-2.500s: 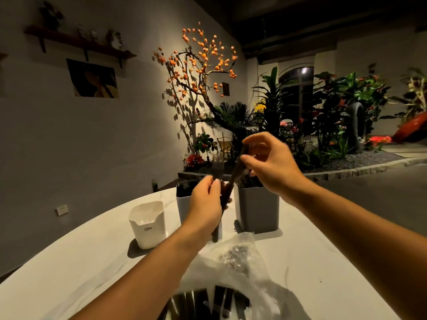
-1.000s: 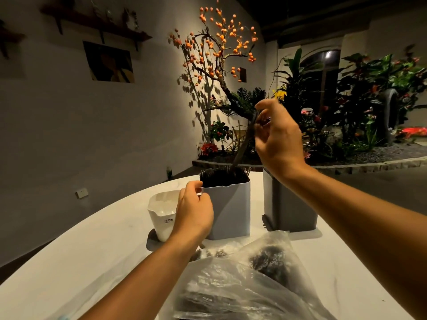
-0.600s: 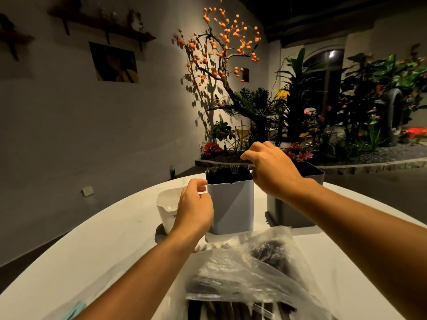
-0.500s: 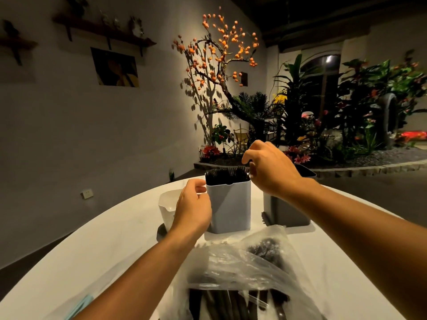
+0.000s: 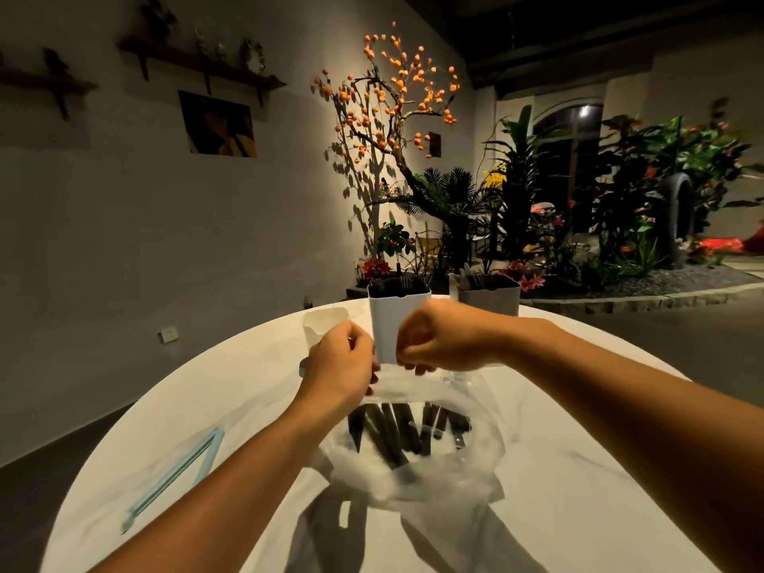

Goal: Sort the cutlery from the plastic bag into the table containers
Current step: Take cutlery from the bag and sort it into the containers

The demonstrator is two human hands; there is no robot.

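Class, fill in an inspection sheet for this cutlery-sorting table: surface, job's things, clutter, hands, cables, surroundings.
Surface: round white table.
Job's things: clear plastic bag holding dark cutlery; white container, grey container and small cream container behind it.
Clutter: light blue strip at the left.
Hands: left hand and right hand both pinch the bag's rim.
Cables: nothing seen.
Surroundings: orange-berried tree, plants, wall shelf.

Dim room; warm spotlight on orange-berry tree [image 5: 392, 88], shadows on wall. White table [image 5: 578, 469] glares. Fisheye bend at edges, slight motion blur.
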